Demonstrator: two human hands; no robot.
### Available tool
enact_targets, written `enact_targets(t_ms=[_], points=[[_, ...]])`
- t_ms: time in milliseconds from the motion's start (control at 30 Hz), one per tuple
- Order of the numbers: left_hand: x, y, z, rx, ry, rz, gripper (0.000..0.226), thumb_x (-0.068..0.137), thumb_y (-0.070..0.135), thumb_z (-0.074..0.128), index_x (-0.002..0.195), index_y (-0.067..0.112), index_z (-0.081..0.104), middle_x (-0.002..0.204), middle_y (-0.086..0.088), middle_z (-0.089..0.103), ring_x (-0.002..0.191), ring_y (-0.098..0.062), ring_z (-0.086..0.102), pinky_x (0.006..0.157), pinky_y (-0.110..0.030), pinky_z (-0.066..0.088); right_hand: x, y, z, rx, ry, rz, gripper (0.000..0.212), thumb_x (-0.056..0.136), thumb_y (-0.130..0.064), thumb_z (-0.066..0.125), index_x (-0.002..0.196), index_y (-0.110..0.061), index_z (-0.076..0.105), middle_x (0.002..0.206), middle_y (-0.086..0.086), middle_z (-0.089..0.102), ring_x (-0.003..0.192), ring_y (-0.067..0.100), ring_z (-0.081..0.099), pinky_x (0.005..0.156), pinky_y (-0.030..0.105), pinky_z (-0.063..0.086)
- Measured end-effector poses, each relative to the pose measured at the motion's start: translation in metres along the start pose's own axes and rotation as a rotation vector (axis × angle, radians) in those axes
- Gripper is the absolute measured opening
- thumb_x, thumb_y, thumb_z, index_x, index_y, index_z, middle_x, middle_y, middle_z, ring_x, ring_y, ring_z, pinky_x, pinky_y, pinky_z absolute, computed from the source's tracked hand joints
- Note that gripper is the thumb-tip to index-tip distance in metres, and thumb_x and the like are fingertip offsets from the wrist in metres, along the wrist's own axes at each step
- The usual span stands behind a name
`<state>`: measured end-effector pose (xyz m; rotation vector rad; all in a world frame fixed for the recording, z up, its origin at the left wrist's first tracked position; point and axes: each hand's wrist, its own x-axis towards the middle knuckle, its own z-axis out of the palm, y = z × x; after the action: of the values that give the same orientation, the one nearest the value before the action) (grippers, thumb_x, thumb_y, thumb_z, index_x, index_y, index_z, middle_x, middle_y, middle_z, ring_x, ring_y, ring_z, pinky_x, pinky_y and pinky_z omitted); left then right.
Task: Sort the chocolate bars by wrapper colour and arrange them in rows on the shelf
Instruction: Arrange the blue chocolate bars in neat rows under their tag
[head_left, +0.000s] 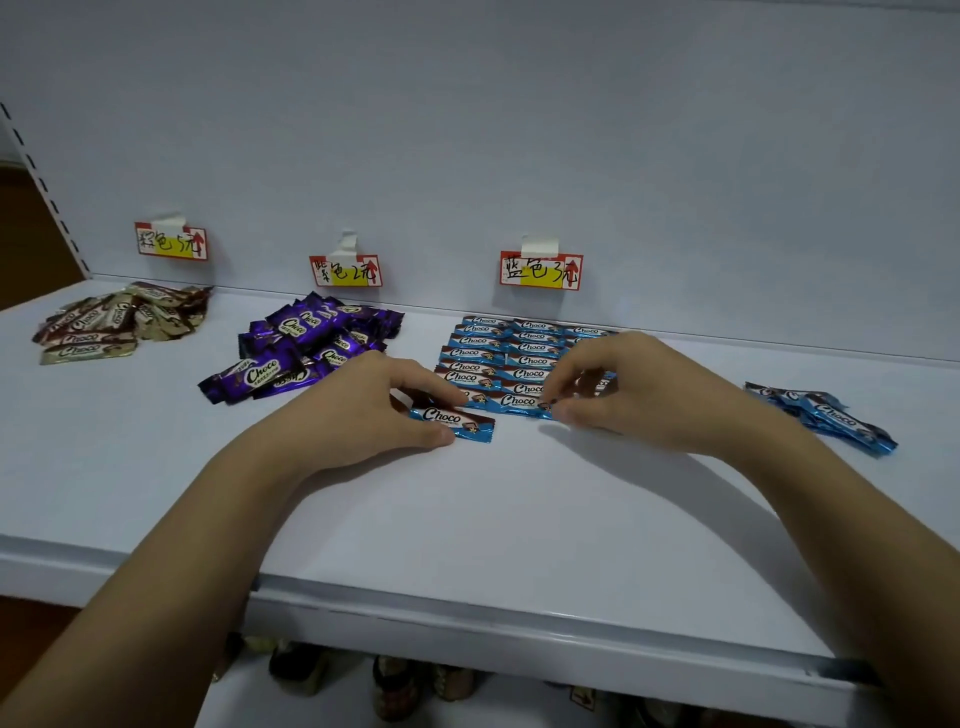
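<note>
**Blue rows going down**

Left hand (379, 400) is pinching a blue Choco bar (451, 422) flat on the shelf (467, 519); right hand (618, 389) is pinching another bar (524, 402) just beside. Risk: sliding either could be nudging the laid blue rows (498, 348) behind the fingertips crooked.

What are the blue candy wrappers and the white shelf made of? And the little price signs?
The blue wrappers look like thin, shiny foil or plastic film: they glint and have crimped ends. The shelf looks like smooth painted metal, matte white, though it could be coated board. The price signs look like paper with handwritten ink, stuck on with pale tape.
</note>
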<state>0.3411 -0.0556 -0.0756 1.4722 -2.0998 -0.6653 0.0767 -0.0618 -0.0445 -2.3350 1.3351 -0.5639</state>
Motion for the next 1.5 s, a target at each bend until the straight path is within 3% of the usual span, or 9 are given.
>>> enact_targets(t_ms=[167, 333, 467, 767, 900, 1033, 1133, 1367, 1500], points=[[0.001, 0.001, 0.001, 0.087, 0.080, 0.020, 0.030, 0.078, 0.036, 0.075, 0.107, 0.040, 0.071, 0.103, 0.021, 0.064, 0.088, 0.000, 0.056, 0.070, -0.017, 0.048, 0.000, -0.005, 0.014, -0.069, -0.161, -0.122, 0.020, 0.082, -0.040, 0.072, 0.103, -0.042, 0.069, 0.103, -0.025, 0.062, 0.100, -0.001, 0.057, 0.087, 0.027, 0.051], [0.004, -0.001, 0.002, 0.136, 0.161, 0.047, 0.029, 0.078, 0.036, 0.076, 0.106, 0.041, 0.070, 0.097, 0.028, 0.060, 0.095, -0.002, 0.052, 0.078, -0.021, 0.045, -0.002, -0.006, 0.015, -0.108, -0.240, -0.152, 0.024, 0.085, -0.038, 0.071, 0.108, -0.040, 0.069, 0.115, -0.025, 0.059, 0.110, -0.002, 0.053, 0.095, 0.028, 0.048], [0.007, -0.005, 0.003, 0.175, 0.150, 0.061, 0.031, 0.078, 0.038, 0.075, 0.108, 0.042, 0.070, 0.098, 0.030, 0.058, 0.091, 0.004, 0.048, 0.068, -0.015, 0.037, -0.002, -0.007, 0.015, -0.120, -0.240, -0.151, 0.023, 0.086, -0.038, 0.070, 0.108, -0.039, 0.070, 0.115, -0.026, 0.058, 0.110, -0.003, 0.051, 0.096, 0.027, 0.047], [0.008, -0.006, 0.006, 0.138, 0.178, 0.063, 0.028, 0.078, 0.037, 0.075, 0.106, 0.040, 0.070, 0.104, 0.024, 0.061, 0.098, -0.001, 0.046, 0.074, -0.021, 0.038, -0.001, -0.007, 0.010, -0.039, -0.229, -0.105, 0.021, 0.086, -0.039, 0.070, 0.107, -0.039, 0.070, 0.106, -0.025, 0.061, 0.103, -0.002, 0.056, 0.092, 0.030, 0.051], [0.013, 0.018, 0.014, 0.069, 0.304, 0.114, 0.022, 0.084, 0.030, 0.071, 0.102, 0.042, 0.067, 0.102, 0.025, 0.057, 0.096, 0.002, 0.045, 0.080, -0.021, 0.042, -0.001, 0.000, -0.009, 0.121, -0.047, -0.011, 0.012, 0.089, -0.034, 0.067, 0.100, -0.037, 0.071, 0.101, -0.018, 0.065, 0.099, 0.007, 0.061, 0.082, 0.029, 0.056], [0.032, 0.071, 0.030, 0.099, 0.205, 0.180, 0.022, 0.090, 0.031, 0.065, 0.111, 0.030, 0.070, 0.111, 0.015, 0.057, 0.105, -0.006, 0.047, 0.088, -0.025, 0.041, -0.001, 0.039, -0.039, 0.132, 0.204, 0.135, 0.010, 0.093, -0.026, 0.062, 0.099, -0.031, 0.068, 0.097, -0.017, 0.065, 0.087, 0.007, 0.060, 0.064, 0.021, 0.046], [0.051, 0.116, 0.059, 0.100, 0.113, 0.211, 0.028, 0.092, 0.031, 0.062, 0.120, 0.030, 0.065, 0.117, 0.012, 0.057, 0.101, -0.004, 0.051, 0.080, -0.019, 0.043, -0.018, 0.086, -0.067, -0.029, 0.300, 0.282, 0.017, 0.094, -0.029, 0.060, 0.110, -0.028, 0.066, 0.112, -0.008, 0.064, 0.093, 0.011, 0.059, 0.074, 0.025, 0.043], [0.109, 0.186, 0.153, 0.096, -0.112, 0.275, 0.053, 0.093, 0.034, 0.059, 0.143, 0.023, 0.044, 0.146, 0.001, 0.043, 0.134, -0.019, 0.037, 0.107, -0.032, 0.031, -0.081, 0.154, -0.094, -0.189, 0.264, 0.547, 0.038, 0.103, -0.034, 0.041, 0.139, -0.025, 0.050, 0.147, 0.001, 0.045, 0.131, 0.021, 0.044, 0.104, 0.033, 0.033], [0.128, 0.208, 0.188, 0.223, -0.185, 0.317, 0.054, 0.094, 0.045, 0.051, 0.144, 0.029, 0.038, 0.146, 0.002, 0.042, 0.133, -0.025, 0.035, 0.105, -0.044, 0.031, -0.099, 0.160, -0.082, -0.146, 0.130, 0.503, 0.032, 0.104, -0.026, 0.036, 0.127, -0.022, 0.058, 0.128, 0.001, 0.061, 0.113, 0.019, 0.056, 0.096, 0.031, 0.041]])
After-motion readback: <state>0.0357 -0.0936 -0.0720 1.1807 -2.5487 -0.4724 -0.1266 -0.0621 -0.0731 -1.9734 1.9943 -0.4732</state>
